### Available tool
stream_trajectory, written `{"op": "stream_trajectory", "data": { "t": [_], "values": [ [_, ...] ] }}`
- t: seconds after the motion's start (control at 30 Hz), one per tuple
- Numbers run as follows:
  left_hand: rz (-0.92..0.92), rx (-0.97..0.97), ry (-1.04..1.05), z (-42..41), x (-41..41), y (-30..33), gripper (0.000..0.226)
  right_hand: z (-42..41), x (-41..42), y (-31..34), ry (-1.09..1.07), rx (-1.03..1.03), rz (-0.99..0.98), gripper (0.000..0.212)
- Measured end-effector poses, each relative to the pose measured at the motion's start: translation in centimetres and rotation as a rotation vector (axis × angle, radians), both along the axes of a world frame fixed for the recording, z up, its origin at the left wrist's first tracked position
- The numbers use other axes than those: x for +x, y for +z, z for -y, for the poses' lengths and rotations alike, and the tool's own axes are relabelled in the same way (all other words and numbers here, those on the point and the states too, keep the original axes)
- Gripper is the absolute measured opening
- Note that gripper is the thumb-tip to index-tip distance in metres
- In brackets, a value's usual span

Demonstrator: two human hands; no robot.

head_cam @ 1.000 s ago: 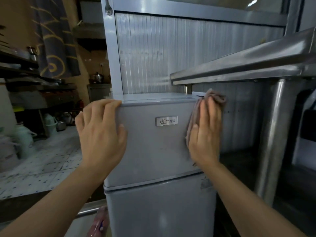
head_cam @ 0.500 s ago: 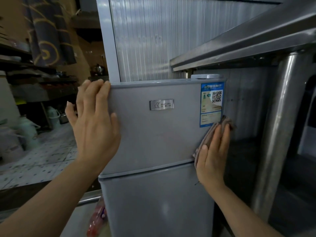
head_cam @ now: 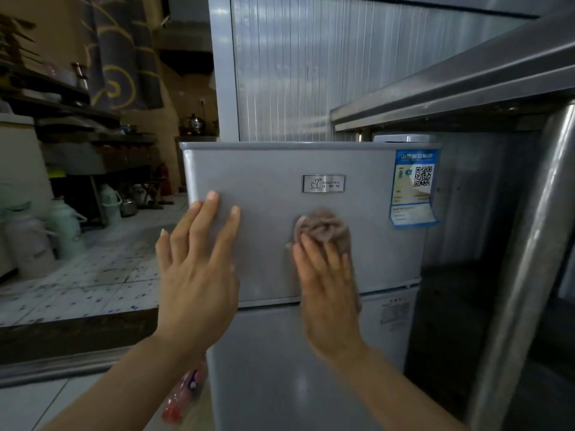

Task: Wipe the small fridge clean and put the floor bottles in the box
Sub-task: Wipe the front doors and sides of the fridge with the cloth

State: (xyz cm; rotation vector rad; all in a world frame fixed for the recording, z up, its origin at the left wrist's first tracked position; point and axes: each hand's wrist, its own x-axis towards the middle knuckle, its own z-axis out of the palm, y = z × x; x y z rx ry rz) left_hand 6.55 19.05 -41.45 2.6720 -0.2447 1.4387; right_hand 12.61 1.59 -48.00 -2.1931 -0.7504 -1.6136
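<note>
A small grey two-door fridge (head_cam: 267, 169) stands straight ahead, with a metal badge and a blue sticker (head_cam: 412, 188) on its upper door. My right hand (head_cam: 326, 284) presses a bunched brownish cloth (head_cam: 323, 227) flat against the middle of the upper door. My left hand (head_cam: 196, 269) lies flat on the left part of the same door, fingers spread, holding nothing. A plastic bottle with a red label (head_cam: 183, 393) lies on the floor at the fridge's lower left, partly hidden by my left forearm.
A steel table (head_cam: 451, 88) with a thick round leg (head_cam: 522, 275) crowds the fridge's right side. A ribbed metal cabinet rises behind. Left, a raised tiled floor (head_cam: 77, 284) holds thermos jugs (head_cam: 65, 225) and dark shelves with kitchenware.
My right hand has slid the cloth from the door's right edge to its middle. My left hand has dropped from the door's top left corner to lower on its face.
</note>
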Motion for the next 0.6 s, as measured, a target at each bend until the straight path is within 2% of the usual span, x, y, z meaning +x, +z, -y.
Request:
{"op": "stream_trajectory", "data": {
  "t": [0.1, 0.17, 0.27, 0.33, 0.4, 0.53, 0.6],
  "values": [
    [-0.014, 0.043, 0.011, -0.8, 0.2, 0.0, 0.072, 0.9, 0.0, -0.5, 0.001, -0.236, 0.057, 0.060],
    [-0.029, 0.065, 0.018, -1.2, 0.2, -0.1, 0.072, 2.6, 0.6, 1.6, -0.041, -0.275, 0.119, 0.060],
    [-0.037, 0.075, 0.018, -1.5, 0.1, -0.1, 0.072, 3.8, 1.4, 5.8, -0.051, -0.110, 0.105, 0.068],
    [-0.038, 0.064, 0.005, -1.3, 0.1, -0.1, 0.071, 2.7, 1.7, 6.3, -0.031, 0.007, 0.097, 0.068],
    [-0.034, 0.041, -0.020, -1.2, 0.1, -0.1, 0.071, 0.9, 1.4, 4.1, -0.027, -0.031, 0.089, 0.069],
    [-0.042, 0.005, -0.081, -1.4, -0.7, -0.4, 0.073, -0.8, -0.2, -3.0, -0.041, -0.316, 0.051, 0.068],
    [-0.065, -0.035, -0.098, -2.0, -1.5, -0.9, 0.074, -0.1, -0.3, -2.9, -0.043, -0.404, 0.096, 0.065]
  ]
}}
